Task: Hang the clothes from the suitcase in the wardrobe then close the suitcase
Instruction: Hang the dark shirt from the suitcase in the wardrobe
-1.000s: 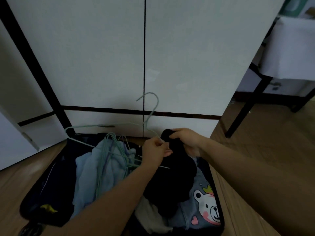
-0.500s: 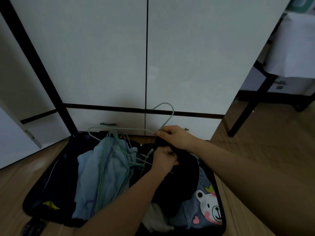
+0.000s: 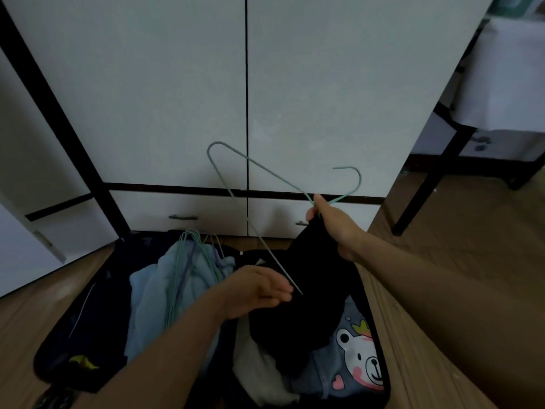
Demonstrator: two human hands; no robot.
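Suitcase [image 3: 73, 335] bottom edge is cropped. Right hand [image 3: 333, 225] grips hanger [image 3: 265, 172] and black garment [image 3: 309, 290] at 1 o'clock; left hand [image 3: 256, 290] fingers extended, holding nothing.

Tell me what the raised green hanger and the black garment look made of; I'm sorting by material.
Green hanger: probably thin metal wire with a matte green coating; it is very slim and holds sharp bends. Black garment: soft cloth, perhaps knit, since it droops in limp folds from the right hand; the dim light hides its weave.
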